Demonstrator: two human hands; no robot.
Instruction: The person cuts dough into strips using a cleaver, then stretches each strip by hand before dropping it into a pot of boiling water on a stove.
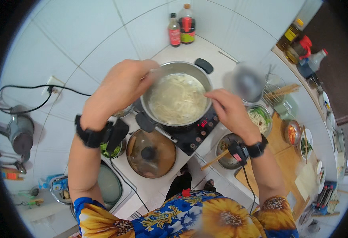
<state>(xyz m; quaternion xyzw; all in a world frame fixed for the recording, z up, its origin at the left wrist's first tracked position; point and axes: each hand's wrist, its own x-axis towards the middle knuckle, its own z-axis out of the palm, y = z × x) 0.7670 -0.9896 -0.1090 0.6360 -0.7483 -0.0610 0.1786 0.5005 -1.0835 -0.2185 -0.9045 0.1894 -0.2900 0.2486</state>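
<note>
A metal pot (204,78) of pale noodles (178,98) in cloudy liquid stands on a black induction cooktop (189,138) with lit red digits. Blurred by motion, my left hand (125,84) is raised over the pot's left rim with fingers drawn together. At the right rim, my right hand (230,111) has thumb and index finger close together. Whether either hand pinches something thin is not clear. Straps with black devices are on both wrists.
Nearer me are a glass-lidded pan (165,151) and a metal pan (221,160) with a wooden handle. Right of the pot stand a bowl of noodles and greens (259,119) and a wooden board (281,151). Two sauce bottles (187,26) stand behind. Black cables hang from my wrists.
</note>
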